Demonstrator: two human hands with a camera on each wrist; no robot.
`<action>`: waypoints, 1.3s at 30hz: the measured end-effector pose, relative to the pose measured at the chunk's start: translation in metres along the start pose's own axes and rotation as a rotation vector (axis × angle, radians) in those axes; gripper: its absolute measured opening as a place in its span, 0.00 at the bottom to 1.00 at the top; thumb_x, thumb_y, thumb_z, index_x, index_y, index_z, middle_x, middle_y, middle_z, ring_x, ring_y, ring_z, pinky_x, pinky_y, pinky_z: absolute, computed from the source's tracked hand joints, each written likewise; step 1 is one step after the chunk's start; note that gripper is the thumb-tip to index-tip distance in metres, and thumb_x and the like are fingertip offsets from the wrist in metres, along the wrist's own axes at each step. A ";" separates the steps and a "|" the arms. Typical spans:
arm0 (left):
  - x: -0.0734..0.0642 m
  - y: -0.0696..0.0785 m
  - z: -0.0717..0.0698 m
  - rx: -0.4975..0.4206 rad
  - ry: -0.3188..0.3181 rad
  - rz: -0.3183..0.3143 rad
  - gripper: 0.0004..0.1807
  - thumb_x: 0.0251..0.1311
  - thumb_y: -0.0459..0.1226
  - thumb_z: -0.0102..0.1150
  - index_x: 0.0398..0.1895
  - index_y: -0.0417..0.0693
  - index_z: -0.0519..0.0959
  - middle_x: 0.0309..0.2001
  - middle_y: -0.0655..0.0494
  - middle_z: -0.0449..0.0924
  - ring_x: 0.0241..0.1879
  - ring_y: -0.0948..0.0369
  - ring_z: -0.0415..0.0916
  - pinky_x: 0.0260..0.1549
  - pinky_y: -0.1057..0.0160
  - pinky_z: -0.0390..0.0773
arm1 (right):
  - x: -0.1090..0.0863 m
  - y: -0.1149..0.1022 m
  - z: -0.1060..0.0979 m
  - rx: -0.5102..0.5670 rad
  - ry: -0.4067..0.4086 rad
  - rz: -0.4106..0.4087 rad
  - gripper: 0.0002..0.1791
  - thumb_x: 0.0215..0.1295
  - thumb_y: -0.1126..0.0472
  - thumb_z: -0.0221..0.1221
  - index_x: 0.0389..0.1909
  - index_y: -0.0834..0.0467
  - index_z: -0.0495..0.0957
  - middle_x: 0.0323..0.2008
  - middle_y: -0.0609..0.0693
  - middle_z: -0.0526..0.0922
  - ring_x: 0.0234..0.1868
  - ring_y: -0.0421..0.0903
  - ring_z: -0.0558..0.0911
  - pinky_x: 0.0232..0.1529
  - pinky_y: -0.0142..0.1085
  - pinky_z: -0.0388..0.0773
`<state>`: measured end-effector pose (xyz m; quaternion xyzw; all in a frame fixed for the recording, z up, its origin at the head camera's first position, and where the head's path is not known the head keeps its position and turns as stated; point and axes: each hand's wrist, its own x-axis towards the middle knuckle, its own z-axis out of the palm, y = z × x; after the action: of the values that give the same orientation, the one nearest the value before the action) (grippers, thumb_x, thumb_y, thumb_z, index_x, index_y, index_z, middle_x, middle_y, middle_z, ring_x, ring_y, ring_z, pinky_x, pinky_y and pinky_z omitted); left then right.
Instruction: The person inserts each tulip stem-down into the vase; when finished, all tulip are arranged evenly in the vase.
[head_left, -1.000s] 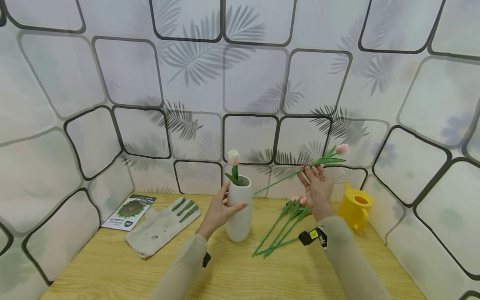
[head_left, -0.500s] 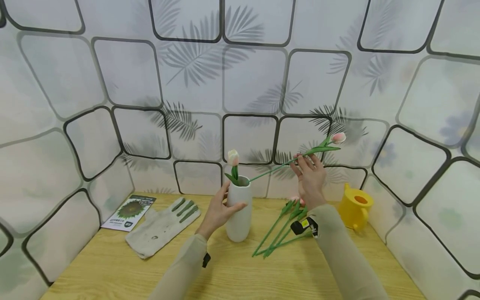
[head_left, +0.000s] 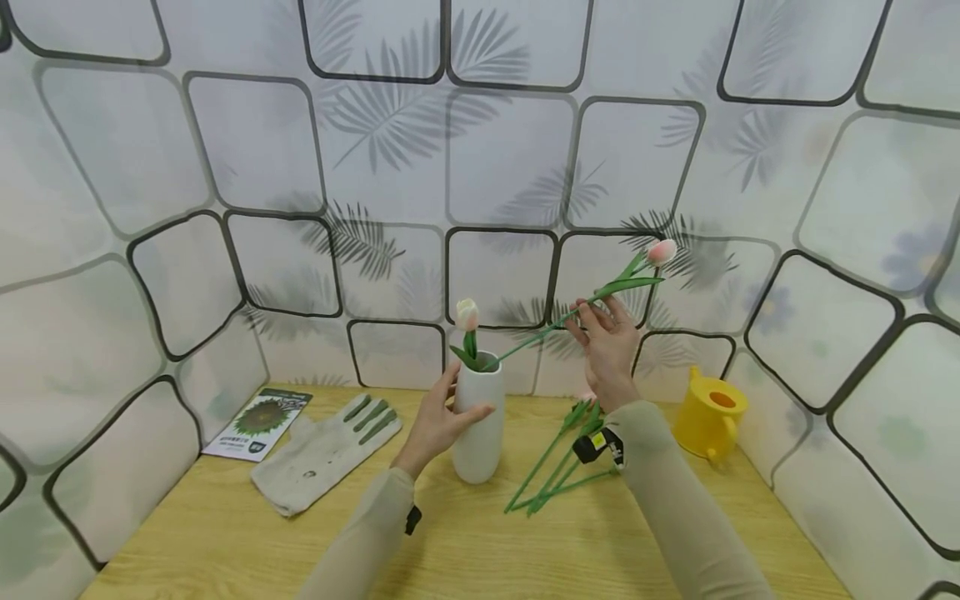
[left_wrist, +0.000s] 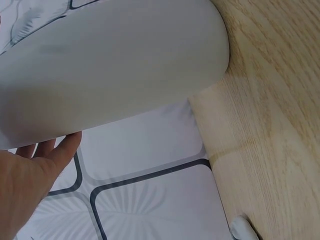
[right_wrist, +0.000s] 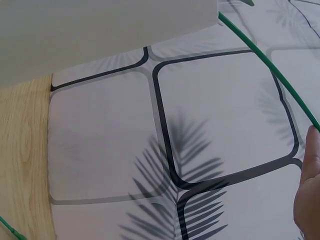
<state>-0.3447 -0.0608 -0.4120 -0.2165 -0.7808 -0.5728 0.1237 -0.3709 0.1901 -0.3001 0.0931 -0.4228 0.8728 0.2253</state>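
Observation:
In the head view a tall white vase (head_left: 480, 450) stands upright on the table, with one pale tulip (head_left: 467, 316) in its mouth. My left hand (head_left: 441, 421) holds the vase from its left side, thumb across the front. My right hand (head_left: 611, 354) pinches the stem of a pink tulip (head_left: 628, 284), its bloom up and to the right. That stem slopes down left into the vase's opening; its tip is hidden inside. The right wrist view shows the green stem (right_wrist: 272, 67) running from the vase rim (right_wrist: 212, 12) to my fingers.
Several tulips (head_left: 551, 475) lie on the wooden table (head_left: 480, 558) right of the vase, partly hidden by my right arm. Behind that arm stands a yellow watering can (head_left: 708, 417). Left are a gardening glove (head_left: 322, 462) and a sunflower packet (head_left: 258, 425). A patterned wall (head_left: 510, 167) encloses the table.
My right hand has moved left and up with the pink tulip, tilting it more steeply. Its stem end has gone from beside the vase into the opening. My left hand stays put.

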 end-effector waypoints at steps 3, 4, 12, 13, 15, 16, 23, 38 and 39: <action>-0.001 0.002 0.000 -0.005 0.003 -0.007 0.45 0.56 0.43 0.72 0.75 0.60 0.59 0.65 0.49 0.71 0.60 0.46 0.73 0.51 0.42 0.79 | -0.001 0.001 0.006 -0.020 -0.025 -0.037 0.18 0.63 0.71 0.61 0.54 0.61 0.77 0.37 0.55 0.85 0.42 0.49 0.86 0.43 0.40 0.84; -0.001 0.004 0.000 -0.005 0.003 -0.010 0.45 0.56 0.42 0.71 0.75 0.59 0.58 0.65 0.48 0.71 0.61 0.45 0.73 0.51 0.42 0.79 | -0.002 0.002 0.008 -0.025 -0.031 -0.045 0.18 0.63 0.71 0.61 0.54 0.61 0.78 0.37 0.55 0.85 0.42 0.49 0.86 0.44 0.40 0.84; -0.014 0.039 -0.006 -0.011 -0.016 -0.013 0.45 0.59 0.38 0.69 0.76 0.45 0.56 0.65 0.40 0.70 0.60 0.42 0.73 0.50 0.43 0.80 | -0.003 0.003 0.019 -0.084 -0.072 -0.055 0.21 0.63 0.70 0.61 0.58 0.59 0.77 0.36 0.51 0.86 0.41 0.46 0.87 0.41 0.38 0.85; -0.014 0.041 -0.006 -0.013 -0.018 -0.016 0.45 0.59 0.38 0.69 0.76 0.45 0.56 0.65 0.40 0.70 0.60 0.42 0.73 0.50 0.43 0.80 | -0.003 0.003 0.020 -0.083 -0.076 -0.055 0.21 0.63 0.70 0.61 0.58 0.59 0.77 0.36 0.52 0.86 0.40 0.46 0.86 0.41 0.38 0.85; -0.016 0.044 -0.007 -0.013 -0.021 -0.022 0.44 0.59 0.38 0.69 0.76 0.45 0.57 0.65 0.40 0.70 0.60 0.42 0.73 0.51 0.43 0.79 | -0.002 0.002 0.022 -0.096 -0.087 -0.060 0.21 0.63 0.70 0.61 0.59 0.59 0.77 0.37 0.53 0.86 0.40 0.45 0.86 0.40 0.37 0.85; -0.016 0.045 -0.007 -0.014 -0.021 -0.021 0.44 0.59 0.38 0.69 0.76 0.45 0.57 0.65 0.40 0.70 0.60 0.41 0.73 0.51 0.43 0.79 | -0.002 0.002 0.023 -0.113 -0.094 -0.066 0.22 0.64 0.69 0.61 0.59 0.58 0.77 0.38 0.54 0.86 0.40 0.46 0.86 0.40 0.37 0.85; -0.016 0.046 -0.007 0.001 -0.016 -0.020 0.45 0.59 0.39 0.69 0.76 0.46 0.56 0.66 0.39 0.69 0.60 0.41 0.72 0.51 0.42 0.79 | -0.002 -0.001 0.031 -0.163 -0.166 -0.043 0.25 0.64 0.68 0.62 0.63 0.57 0.75 0.43 0.57 0.85 0.43 0.48 0.86 0.44 0.38 0.84; -0.016 0.046 -0.007 0.005 -0.017 -0.010 0.45 0.59 0.39 0.69 0.76 0.46 0.56 0.66 0.39 0.68 0.61 0.41 0.72 0.52 0.43 0.78 | -0.003 0.013 0.040 -0.294 -0.290 0.012 0.23 0.65 0.68 0.61 0.62 0.56 0.77 0.39 0.48 0.86 0.42 0.44 0.85 0.43 0.37 0.85; -0.016 0.046 -0.006 0.006 -0.018 -0.007 0.44 0.59 0.39 0.69 0.76 0.46 0.57 0.66 0.40 0.69 0.61 0.41 0.72 0.52 0.43 0.79 | -0.004 0.015 0.040 -0.300 -0.296 0.017 0.23 0.65 0.68 0.61 0.61 0.57 0.77 0.39 0.48 0.86 0.42 0.44 0.85 0.43 0.37 0.85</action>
<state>-0.3095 -0.0586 -0.3784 -0.2184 -0.7846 -0.5687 0.1153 -0.3754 0.1497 -0.2871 0.1824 -0.5772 0.7788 0.1645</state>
